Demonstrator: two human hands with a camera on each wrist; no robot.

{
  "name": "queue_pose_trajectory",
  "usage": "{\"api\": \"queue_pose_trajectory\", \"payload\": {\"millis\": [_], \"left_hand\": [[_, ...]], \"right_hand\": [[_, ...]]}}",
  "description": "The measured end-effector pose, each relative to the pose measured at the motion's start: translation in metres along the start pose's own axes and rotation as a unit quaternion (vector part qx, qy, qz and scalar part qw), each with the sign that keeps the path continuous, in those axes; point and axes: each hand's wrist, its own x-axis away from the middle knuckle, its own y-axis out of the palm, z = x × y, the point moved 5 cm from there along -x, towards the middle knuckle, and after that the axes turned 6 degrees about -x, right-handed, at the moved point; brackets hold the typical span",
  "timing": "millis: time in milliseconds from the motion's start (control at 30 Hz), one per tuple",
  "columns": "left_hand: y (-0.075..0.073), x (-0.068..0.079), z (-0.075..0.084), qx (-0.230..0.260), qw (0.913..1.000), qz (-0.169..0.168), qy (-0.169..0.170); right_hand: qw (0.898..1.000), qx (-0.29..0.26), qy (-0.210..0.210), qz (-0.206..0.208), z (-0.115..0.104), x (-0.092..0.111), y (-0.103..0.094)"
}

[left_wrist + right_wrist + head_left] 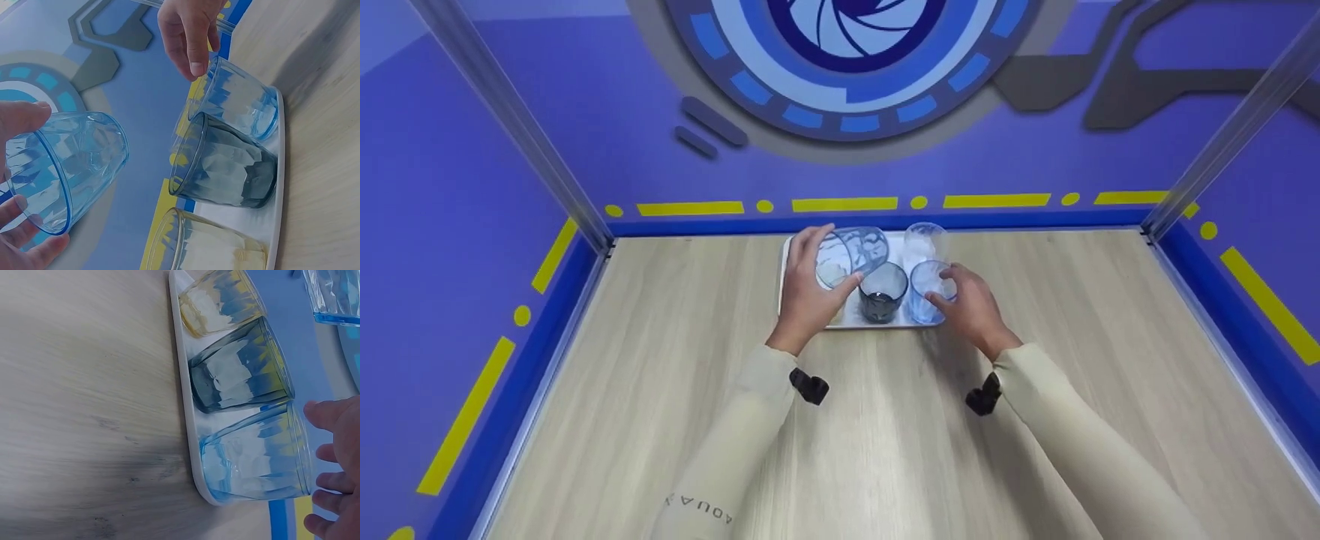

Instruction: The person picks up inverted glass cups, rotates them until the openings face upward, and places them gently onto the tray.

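My left hand [810,296] holds a faceted blue tumbler [93,154] by its rim end, tipped on its side in the air over the white tray [187,399]. The thumb lies on one side of the rim and the fingertips on the other. My right hand [976,307] is at the rim of a light blue tumbler [253,458] standing on the tray, its fingers spread and loosely bent. Between the hands a smoky grey tumbler [883,289] stands upright. Beside that one is a pale yellow tumbler [219,247], mostly hidden by the left hand in the head view.
A clear tumbler [926,238] stands at the tray's back right. The tray lies on a wood-grain table [877,420], close to the blue back wall [607,150]. Side walls with yellow dashes rise left and right, and metal posts stand in the corners.
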Motion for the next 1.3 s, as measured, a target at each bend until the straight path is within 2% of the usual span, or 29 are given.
{"api": "queue_pose_trajectory", "payload": {"millis": [267, 533, 800, 967, 1300], "left_hand": [[-0.003, 0.0, -0.001, -0.015, 0.9998, 0.007, -0.006], [-0.005, -0.001, 0.0, -0.024, 0.9997, 0.003, -0.001], [-0.007, -0.001, -0.001, -0.03, 0.9995, 0.005, -0.01], [-0.004, -0.003, -0.003, -0.034, 0.9994, 0.004, -0.009], [0.002, -0.007, -0.007, -0.028, 0.9996, -0.004, -0.001]], "right_hand": [[1.0, 0.005, 0.0, -0.01, 0.002, -0.004, 0.001], [0.999, 0.017, -0.035, -0.001, 0.003, -0.008, 0.001], [1.0, 0.012, 0.0, -0.01, 0.004, -0.01, 0.003], [1.0, 0.019, 0.012, -0.013, 0.003, -0.01, 0.003], [0.999, 0.041, 0.004, -0.003, 0.0, -0.012, 0.003]]}}
